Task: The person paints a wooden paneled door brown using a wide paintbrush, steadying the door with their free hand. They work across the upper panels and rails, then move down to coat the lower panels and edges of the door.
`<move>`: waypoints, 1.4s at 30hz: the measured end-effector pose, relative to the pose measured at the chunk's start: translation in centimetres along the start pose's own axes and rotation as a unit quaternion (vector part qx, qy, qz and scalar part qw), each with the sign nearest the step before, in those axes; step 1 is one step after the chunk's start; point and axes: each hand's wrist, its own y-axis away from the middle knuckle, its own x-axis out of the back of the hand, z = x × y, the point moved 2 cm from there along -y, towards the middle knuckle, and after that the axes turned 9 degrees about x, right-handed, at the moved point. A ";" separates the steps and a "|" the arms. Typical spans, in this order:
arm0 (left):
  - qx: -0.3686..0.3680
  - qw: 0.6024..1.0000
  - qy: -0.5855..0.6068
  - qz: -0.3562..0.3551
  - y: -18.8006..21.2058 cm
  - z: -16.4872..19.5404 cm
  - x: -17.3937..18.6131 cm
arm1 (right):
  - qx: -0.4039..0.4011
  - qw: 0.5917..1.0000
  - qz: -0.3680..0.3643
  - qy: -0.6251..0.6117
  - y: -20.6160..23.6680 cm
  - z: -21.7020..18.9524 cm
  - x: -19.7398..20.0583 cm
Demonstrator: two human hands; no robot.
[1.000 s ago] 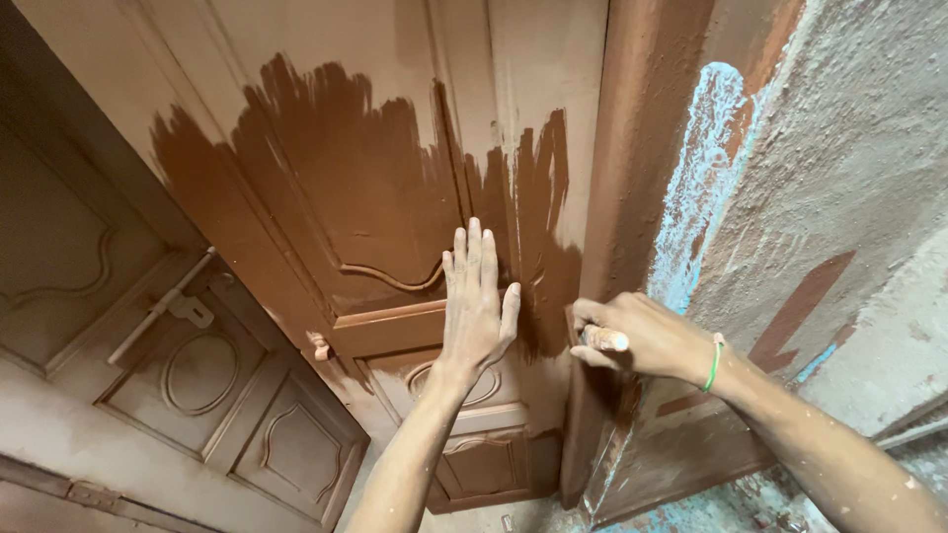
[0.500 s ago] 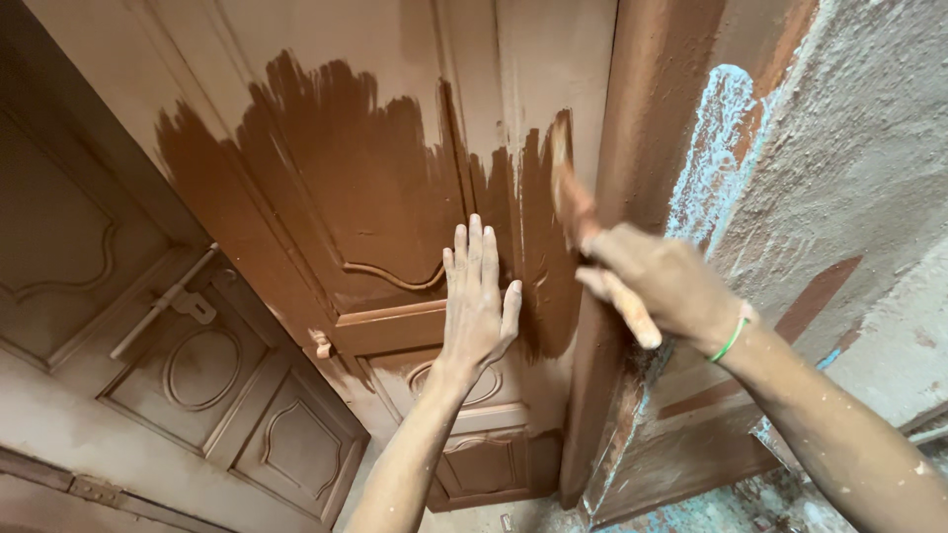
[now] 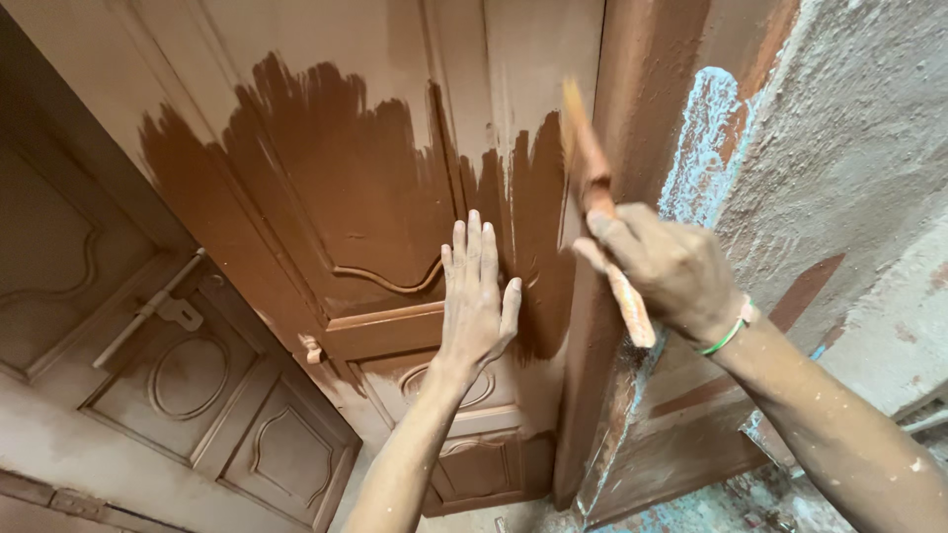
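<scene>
Head: paint-caked brush (image 3: 595,188) (blurred), upright

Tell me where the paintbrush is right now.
In the head view, right of centre, the paintbrush is gripped in the right hand, bristles up against the door's right edge, beside the left hand.

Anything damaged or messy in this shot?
Yes. The wall beside the door frame is rough, with a patchy smear of pale blue paint and brown streaks. The door carries an uneven dark brown coat, ragged at its edges. The forearms are paint-flecked.
</scene>
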 end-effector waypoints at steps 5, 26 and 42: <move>0.004 1.000 0.010 -0.002 0.6 0.0 0.1 | -0.029 0.999 -0.042 0.002 0.8 -0.4 -0.3; 0.001 1.000 0.007 -0.011 1.0 0.3 -0.2 | -0.008 0.995 -0.027 0.096 0.4 -0.7 0.6; 0.010 1.000 0.006 -0.011 1.6 -0.1 -0.2 | -0.094 0.979 -0.081 -0.164 3.1 -1.0 -3.7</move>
